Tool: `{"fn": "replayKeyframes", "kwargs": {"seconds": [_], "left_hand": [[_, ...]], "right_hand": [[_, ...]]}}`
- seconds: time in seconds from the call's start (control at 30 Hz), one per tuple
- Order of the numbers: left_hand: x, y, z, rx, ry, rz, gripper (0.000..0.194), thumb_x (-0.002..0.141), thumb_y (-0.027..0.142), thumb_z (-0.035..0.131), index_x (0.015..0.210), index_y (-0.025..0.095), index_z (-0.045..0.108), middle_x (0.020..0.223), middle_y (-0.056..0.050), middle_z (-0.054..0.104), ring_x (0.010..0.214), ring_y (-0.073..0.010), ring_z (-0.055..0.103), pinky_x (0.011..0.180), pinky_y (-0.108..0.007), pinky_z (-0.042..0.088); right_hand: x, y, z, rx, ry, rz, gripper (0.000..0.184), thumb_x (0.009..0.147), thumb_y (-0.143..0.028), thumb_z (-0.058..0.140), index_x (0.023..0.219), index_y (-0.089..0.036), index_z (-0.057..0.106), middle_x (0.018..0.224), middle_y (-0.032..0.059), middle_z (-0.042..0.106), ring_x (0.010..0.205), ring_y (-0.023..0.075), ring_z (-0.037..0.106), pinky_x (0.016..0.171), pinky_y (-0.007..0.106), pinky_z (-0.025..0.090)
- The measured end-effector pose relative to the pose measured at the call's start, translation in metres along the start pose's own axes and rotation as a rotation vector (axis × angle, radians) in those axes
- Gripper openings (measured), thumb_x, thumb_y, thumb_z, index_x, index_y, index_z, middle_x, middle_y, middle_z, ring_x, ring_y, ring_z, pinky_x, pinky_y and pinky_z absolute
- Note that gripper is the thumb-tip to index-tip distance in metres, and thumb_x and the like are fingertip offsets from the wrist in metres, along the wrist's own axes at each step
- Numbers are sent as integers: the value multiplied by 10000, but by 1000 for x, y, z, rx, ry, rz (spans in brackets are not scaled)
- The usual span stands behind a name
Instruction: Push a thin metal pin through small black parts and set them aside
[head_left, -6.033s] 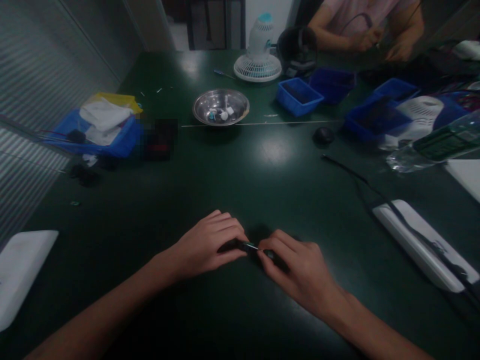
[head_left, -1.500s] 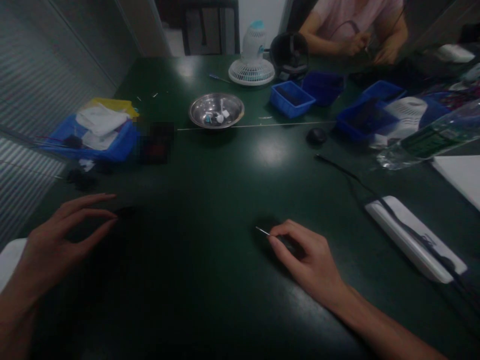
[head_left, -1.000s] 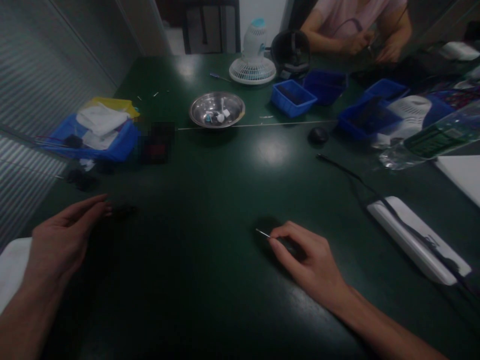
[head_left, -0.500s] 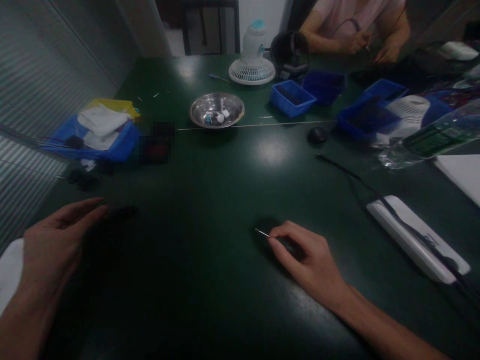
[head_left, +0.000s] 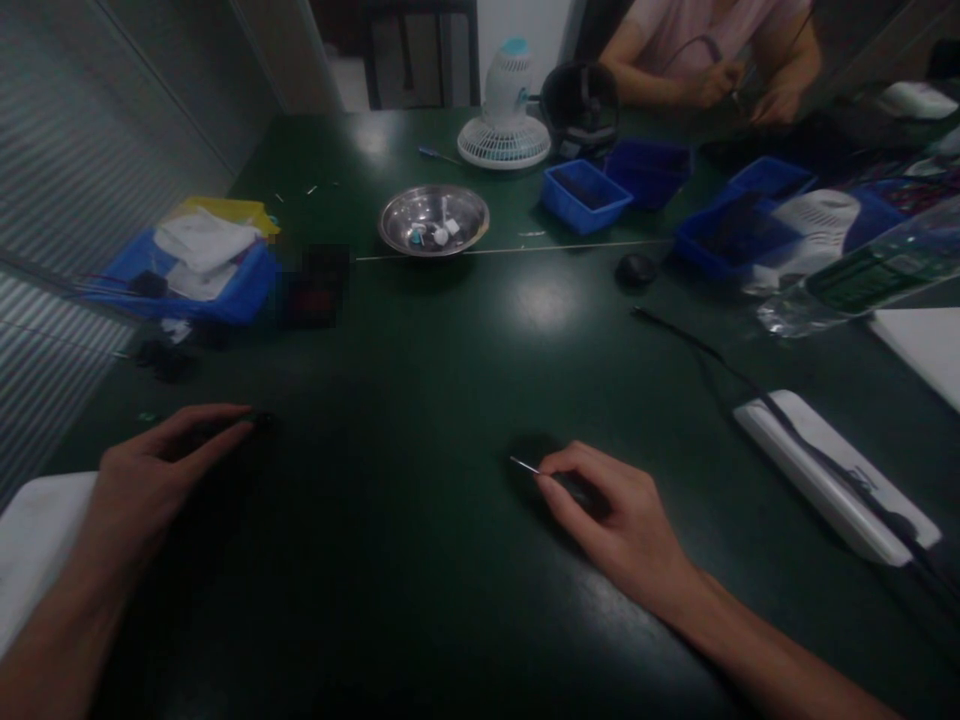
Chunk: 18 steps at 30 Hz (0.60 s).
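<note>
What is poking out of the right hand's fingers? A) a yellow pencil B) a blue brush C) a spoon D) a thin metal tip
D: a thin metal tip sticks out to the left from the pinched fingertips of the right hand, which rests on the dark green table.

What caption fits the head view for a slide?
Right hand grips a thin metal-tipped tool on the dark green table; left hand reaches a small dark part.
</note>
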<state>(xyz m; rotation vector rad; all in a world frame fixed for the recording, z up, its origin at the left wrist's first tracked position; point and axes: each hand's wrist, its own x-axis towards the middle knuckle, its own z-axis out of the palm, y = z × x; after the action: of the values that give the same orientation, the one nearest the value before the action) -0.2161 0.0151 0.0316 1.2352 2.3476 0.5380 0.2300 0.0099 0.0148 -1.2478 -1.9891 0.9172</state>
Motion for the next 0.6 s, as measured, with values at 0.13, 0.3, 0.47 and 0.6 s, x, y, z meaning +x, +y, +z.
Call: {"fn": "replayKeyframes", "kwargs": {"seconds": [0.13,0.3,0.47,0.6], "left_hand": [[4,-4,-1,2,-23,-33,543,756,601,755,1195,283,753,1270,-44,746,1206,-365,673,1088,-554,487],[9,-11,-4,-25,-42,-25,561,701,605,790,1168,294,761,1289,-40,743,1234,-375,657,1135,-578,441],[8,-10,-7,-33,-69,-60,579,699,606,798,1181,288,759,1321,-44,729,1264,-377,638,1165,-594,407],[8,-10,-7,-34,-62,-31,551,718,589,804,1173,282,761,1297,-39,743,1259,-364,649,1166,-575,421]], "right_hand": [[0,0,0,-14,-6,6,166,1042,-308,585,1002,-210,714,876,34,707,732,162,654,650,286,495],[1,-1,0,-5,7,-1,170,1042,-304,585,986,-204,711,866,30,701,724,161,653,645,286,486],[0,0,1,0,-5,4,153,1040,-296,591,997,-205,708,871,24,693,723,156,647,651,285,480],[0,0,0,1,-12,4,148,1040,-292,592,1001,-208,708,875,27,693,723,157,644,645,284,479]]}}
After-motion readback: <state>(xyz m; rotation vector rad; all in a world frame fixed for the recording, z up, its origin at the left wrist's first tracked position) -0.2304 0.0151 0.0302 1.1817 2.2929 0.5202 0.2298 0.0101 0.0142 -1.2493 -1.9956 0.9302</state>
